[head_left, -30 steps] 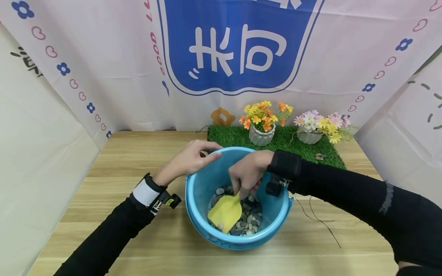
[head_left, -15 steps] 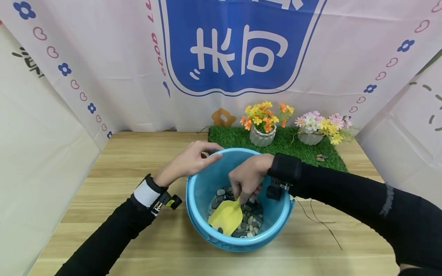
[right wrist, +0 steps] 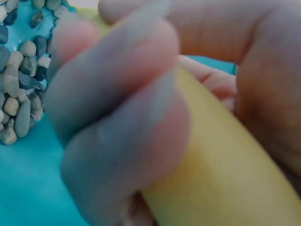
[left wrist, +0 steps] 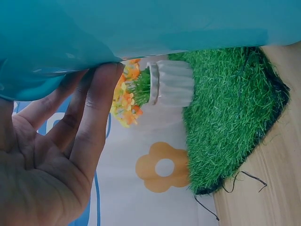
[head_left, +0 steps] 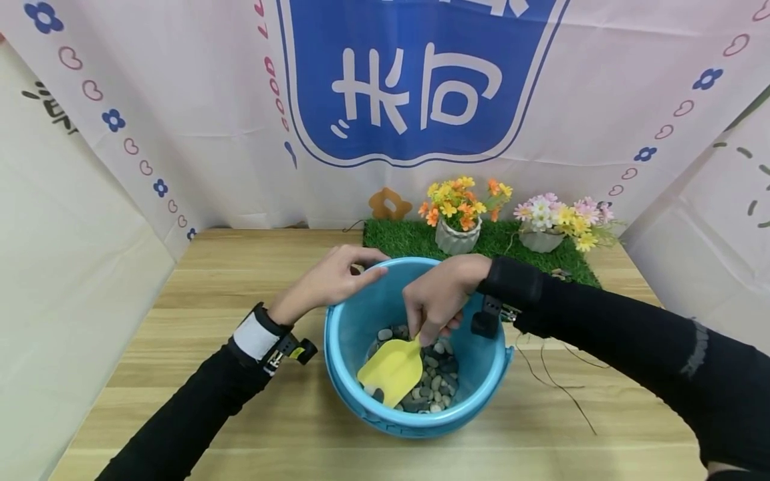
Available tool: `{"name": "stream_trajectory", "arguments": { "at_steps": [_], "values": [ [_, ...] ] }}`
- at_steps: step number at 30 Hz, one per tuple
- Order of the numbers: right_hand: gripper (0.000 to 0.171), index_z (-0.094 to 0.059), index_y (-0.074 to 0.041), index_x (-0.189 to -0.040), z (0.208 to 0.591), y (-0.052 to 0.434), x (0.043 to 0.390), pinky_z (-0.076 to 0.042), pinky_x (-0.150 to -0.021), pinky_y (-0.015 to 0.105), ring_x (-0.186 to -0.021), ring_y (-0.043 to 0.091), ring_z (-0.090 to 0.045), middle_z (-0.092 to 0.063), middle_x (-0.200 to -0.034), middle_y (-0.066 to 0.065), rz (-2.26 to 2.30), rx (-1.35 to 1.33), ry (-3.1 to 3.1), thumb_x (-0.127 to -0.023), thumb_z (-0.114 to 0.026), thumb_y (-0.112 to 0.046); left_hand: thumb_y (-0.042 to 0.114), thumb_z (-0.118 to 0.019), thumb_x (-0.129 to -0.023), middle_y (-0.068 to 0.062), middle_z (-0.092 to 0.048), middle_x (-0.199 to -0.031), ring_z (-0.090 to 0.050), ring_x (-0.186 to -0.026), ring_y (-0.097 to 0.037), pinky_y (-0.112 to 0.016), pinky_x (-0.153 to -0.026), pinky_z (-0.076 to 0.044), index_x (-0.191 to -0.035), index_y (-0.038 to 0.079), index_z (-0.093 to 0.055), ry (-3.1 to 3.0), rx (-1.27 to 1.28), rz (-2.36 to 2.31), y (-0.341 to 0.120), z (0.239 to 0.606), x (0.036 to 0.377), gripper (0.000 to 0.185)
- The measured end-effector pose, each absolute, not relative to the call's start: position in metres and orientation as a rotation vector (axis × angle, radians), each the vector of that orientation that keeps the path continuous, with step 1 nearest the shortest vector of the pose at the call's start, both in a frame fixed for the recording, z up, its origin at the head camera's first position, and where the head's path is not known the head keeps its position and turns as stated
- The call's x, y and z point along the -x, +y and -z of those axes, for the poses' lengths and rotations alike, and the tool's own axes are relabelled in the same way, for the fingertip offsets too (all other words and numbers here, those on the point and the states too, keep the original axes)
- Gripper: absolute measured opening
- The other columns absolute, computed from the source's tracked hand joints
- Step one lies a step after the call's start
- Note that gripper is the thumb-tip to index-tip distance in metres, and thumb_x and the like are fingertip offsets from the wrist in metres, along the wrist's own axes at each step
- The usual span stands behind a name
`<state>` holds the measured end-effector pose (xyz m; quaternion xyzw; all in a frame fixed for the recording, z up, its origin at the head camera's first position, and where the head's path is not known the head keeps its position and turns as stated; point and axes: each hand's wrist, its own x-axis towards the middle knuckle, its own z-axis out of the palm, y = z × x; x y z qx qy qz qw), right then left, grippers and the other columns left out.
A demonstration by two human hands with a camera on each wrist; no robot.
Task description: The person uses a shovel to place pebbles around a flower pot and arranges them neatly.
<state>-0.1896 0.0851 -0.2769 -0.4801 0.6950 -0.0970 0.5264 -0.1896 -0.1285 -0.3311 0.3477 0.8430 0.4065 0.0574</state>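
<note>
A light-blue bucket (head_left: 333, 374) stands on the wooden table, with grey and pale pebbles (head_left: 442, 381) covering its bottom. My left hand (head_left: 331, 277) grips the bucket's rim at the far left, thumb on top and fingers against the outer wall, as the left wrist view shows. Inside the bucket, my right hand (head_left: 439, 297) holds a yellow toy shovel (head_left: 394, 371) by its handle. In the right wrist view the fingers (right wrist: 127, 141) curl round the yellow handle (right wrist: 221, 169). The blade tilts down to the left over the pebbles, with a couple of stones at its tip.
Behind the bucket lies a green turf mat (head_left: 397, 234) bearing two potted artificial flowers, one orange-yellow (head_left: 457, 234) and one pink-yellow (head_left: 541, 237). Thin dark wires (head_left: 565, 391) lie on the table to the right. A printed cloth (head_left: 240, 133) hangs at the back.
My right hand has risen slightly and shifted right, tilting the shovel, and stones now show at the blade's tip. My left hand keeps its place on the rim.
</note>
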Motion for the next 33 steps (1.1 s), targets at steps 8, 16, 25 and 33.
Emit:
{"name": "stream_trajectory", "arguments": {
  "at_steps": [8,16,25,33],
  "values": [
    [0.027,-0.066,-0.015,-0.073,0.274,0.093,0.193,-0.037,-0.047,0.027,-0.048,0.018,-0.040,-0.055,-0.064,0.009,0.316,1.198,1.605,-0.097,-0.054,-0.018,0.027,-0.054,-0.096,0.002,-0.065,-0.095,-0.061,-0.084,-0.011,-0.031,-0.068,-0.054,-0.113,0.011,-0.066,2.559,-1.034,-1.236,-0.128,0.332,0.189,0.026],
    [0.019,-0.073,-0.021,-0.098,0.267,0.103,0.197,-0.042,-0.049,0.029,-0.050,0.020,-0.044,-0.058,-0.067,0.009,0.400,1.252,1.572,-0.097,-0.054,-0.020,0.027,-0.054,-0.097,0.002,-0.064,-0.095,-0.061,-0.083,-0.011,-0.028,-0.068,-0.053,-0.114,0.011,-0.066,2.569,-1.027,-1.217,-0.128,0.332,0.188,0.026],
    [0.021,-0.071,-0.022,-0.108,0.264,0.111,0.198,-0.044,-0.050,0.032,-0.051,0.026,-0.046,-0.059,-0.069,0.010,0.465,1.267,1.539,-0.097,-0.053,-0.021,0.026,-0.054,-0.096,0.001,-0.065,-0.095,-0.061,-0.083,-0.011,-0.029,-0.068,-0.054,-0.113,0.011,-0.066,2.579,-1.040,-1.222,-0.128,0.332,0.189,0.025],
    [0.023,-0.071,-0.022,-0.110,0.262,0.121,0.197,-0.044,-0.049,0.033,-0.051,0.027,-0.046,-0.058,-0.069,0.011,0.518,1.278,1.540,-0.098,-0.051,-0.021,0.026,-0.055,-0.096,0.002,-0.064,-0.094,-0.061,-0.083,-0.011,-0.031,-0.068,-0.054,-0.113,0.011,-0.066,2.591,-1.045,-1.220,-0.127,0.331,0.189,0.025]
  ]
}}
